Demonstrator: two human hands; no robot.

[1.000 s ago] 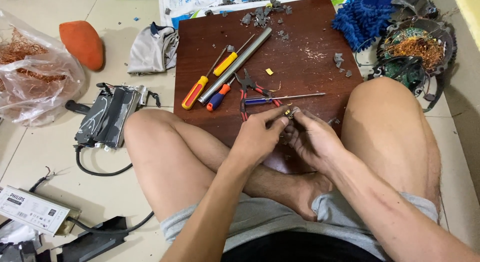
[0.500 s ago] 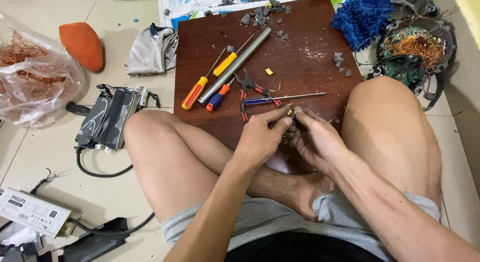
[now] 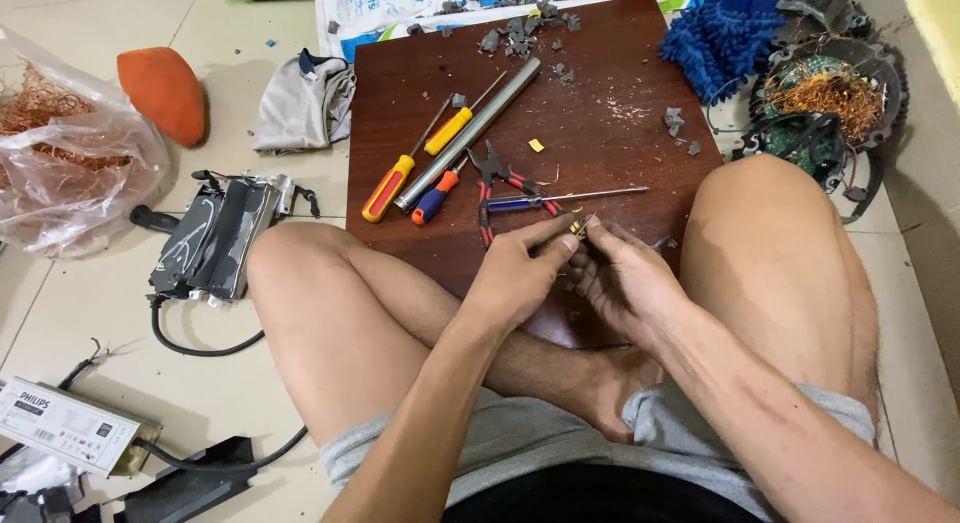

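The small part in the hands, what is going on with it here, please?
A person sits cross-legged on the floor and holds a small yellowish part between the fingertips of the left hand and the right hand, just above a dark wooden board. On the board lie screwdrivers, red-handled pliers and a metal rod, all untouched. A bag of copper wire lies at the left.
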